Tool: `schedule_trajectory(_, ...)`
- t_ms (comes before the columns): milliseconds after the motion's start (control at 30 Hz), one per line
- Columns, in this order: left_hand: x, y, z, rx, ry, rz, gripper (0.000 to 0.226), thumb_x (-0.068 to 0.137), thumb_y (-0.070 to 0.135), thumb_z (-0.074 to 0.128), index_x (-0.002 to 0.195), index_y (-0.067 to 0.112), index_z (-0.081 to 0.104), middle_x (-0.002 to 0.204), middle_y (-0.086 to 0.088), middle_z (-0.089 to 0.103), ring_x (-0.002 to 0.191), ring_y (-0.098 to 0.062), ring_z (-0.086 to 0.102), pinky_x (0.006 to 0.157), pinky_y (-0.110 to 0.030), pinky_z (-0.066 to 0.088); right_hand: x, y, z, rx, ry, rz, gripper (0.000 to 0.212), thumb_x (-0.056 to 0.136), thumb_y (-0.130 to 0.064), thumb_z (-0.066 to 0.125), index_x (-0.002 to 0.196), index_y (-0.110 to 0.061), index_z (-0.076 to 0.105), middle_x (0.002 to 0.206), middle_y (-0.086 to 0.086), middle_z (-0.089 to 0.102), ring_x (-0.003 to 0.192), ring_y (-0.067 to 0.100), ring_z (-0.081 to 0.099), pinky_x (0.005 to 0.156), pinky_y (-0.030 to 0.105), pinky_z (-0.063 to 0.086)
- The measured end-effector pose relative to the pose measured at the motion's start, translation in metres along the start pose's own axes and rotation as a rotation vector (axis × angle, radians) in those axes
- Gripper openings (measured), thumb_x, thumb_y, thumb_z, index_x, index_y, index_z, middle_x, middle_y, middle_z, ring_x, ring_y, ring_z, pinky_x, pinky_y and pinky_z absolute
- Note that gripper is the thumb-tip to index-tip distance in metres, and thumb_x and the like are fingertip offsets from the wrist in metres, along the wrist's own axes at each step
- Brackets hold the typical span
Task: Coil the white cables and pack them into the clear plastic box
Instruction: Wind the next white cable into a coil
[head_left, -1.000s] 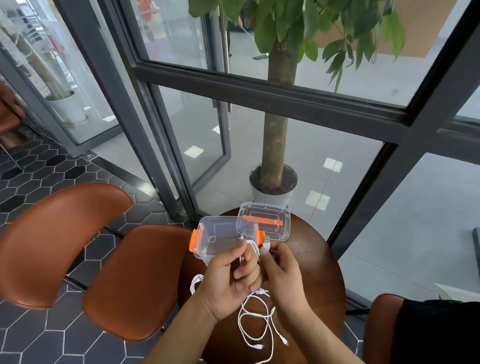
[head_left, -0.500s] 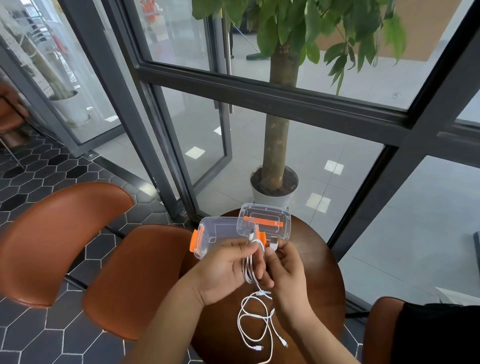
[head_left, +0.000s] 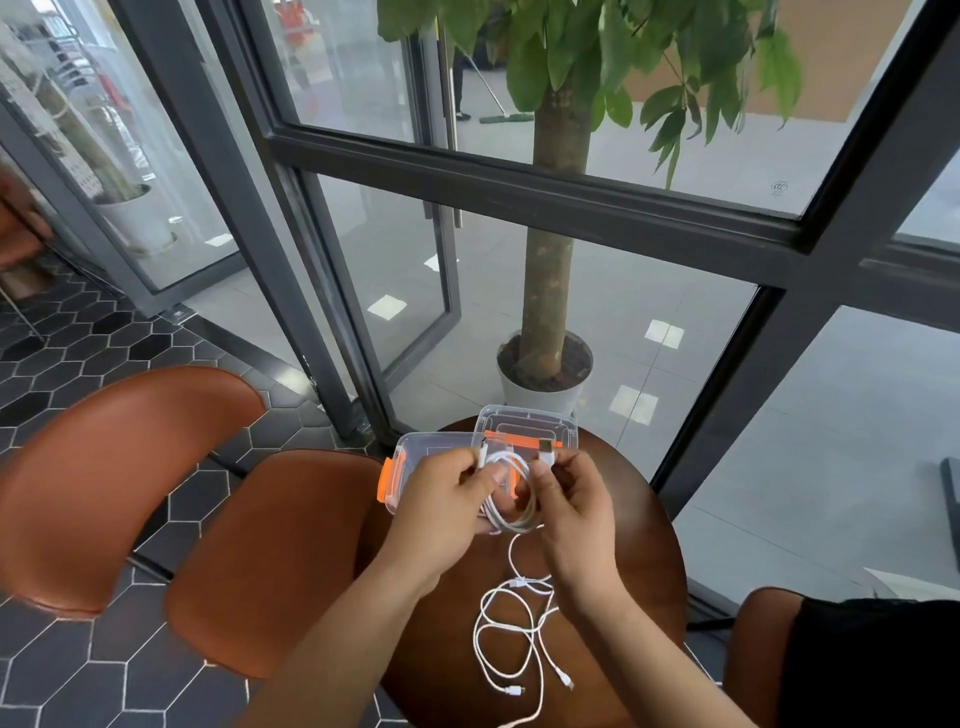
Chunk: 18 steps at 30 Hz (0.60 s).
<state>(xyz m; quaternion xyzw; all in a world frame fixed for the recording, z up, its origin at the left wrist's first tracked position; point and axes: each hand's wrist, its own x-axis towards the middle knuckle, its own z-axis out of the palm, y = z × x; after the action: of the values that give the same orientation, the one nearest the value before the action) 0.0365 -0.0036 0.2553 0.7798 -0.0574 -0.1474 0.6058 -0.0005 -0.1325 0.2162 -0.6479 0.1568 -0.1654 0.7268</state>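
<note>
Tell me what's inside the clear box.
The uncovered far-left part of the box shows nothing inside. The left hand and the coil cover the rest.

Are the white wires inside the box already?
No, the left hand and right hand hold one coiled cable, and loose cables lie on the table.

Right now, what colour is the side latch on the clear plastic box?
Orange. The latch on the clear plastic box shows best in the head view.
</note>
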Motion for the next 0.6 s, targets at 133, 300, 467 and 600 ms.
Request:
schedule_trajectory(133, -0.002, 0.002, -0.006, -0.159, 0.029, -0.055, 0.017, 0.100, 0.012, 0.057, 0.102, 0.005, 0.072, 0.080, -0.018, 0.075, 0.080, -0.034, 0.075, 0.075, -0.052, 0.062, 0.000, -0.007, -0.016, 0.036, -0.042, 0.121, 0.011, 0.099, -0.015, 0.062, 0.097, -0.007, 0.070, 0.083, 0.015, 0.077, 0.075, 0.031, 0.073, 0.074, 0.046, 0.059)
schedule_trajectory(300, -0.009, 0.008, -0.006, -0.293, -0.004, -0.146, 0.016, 0.099, 0.010, 0.056, 0.098, 0.004, 0.071, 0.078, -0.018, 0.074, 0.081, -0.038, 0.075, 0.073, -0.049, 0.063, -0.001, 0.000, -0.035, -0.307, -0.233, 0.041, 0.011, 0.094, -0.025, 0.069, 0.093, -0.025, 0.080, 0.080, 0.001, 0.079, 0.076, 0.020, 0.072, 0.071, 0.048, 0.057)
schedule_trajectory(467, -0.010, 0.012, 0.004, -0.199, -0.016, -0.165, 0.017, 0.099, 0.009, 0.057, 0.093, 0.004, 0.072, 0.075, -0.020, 0.072, 0.070, -0.031, 0.073, 0.070, -0.051, 0.063, -0.011, -0.011, -0.035, -0.319, -0.476, -0.015, 0.027, 0.097, -0.002, 0.061, 0.096, -0.020, 0.081, 0.067, -0.012, 0.067, 0.053, 0.001, 0.055, 0.054, 0.015, 0.043)
schedule_trajectory(600, -0.009, 0.012, 0.004, 0.010, 0.009, -0.121, 0.020, 0.100, 0.013, 0.058, 0.087, 0.005, 0.071, 0.068, -0.012, 0.073, 0.066, -0.028, 0.073, 0.069, -0.054, 0.062, -0.009, -0.012, -0.045, -0.138, -0.537, 0.115, 0.038, 0.092, 0.015, 0.054, 0.102, -0.011, 0.080, 0.077, 0.010, 0.066, 0.061, 0.019, 0.055, 0.055, 0.030, 0.054)
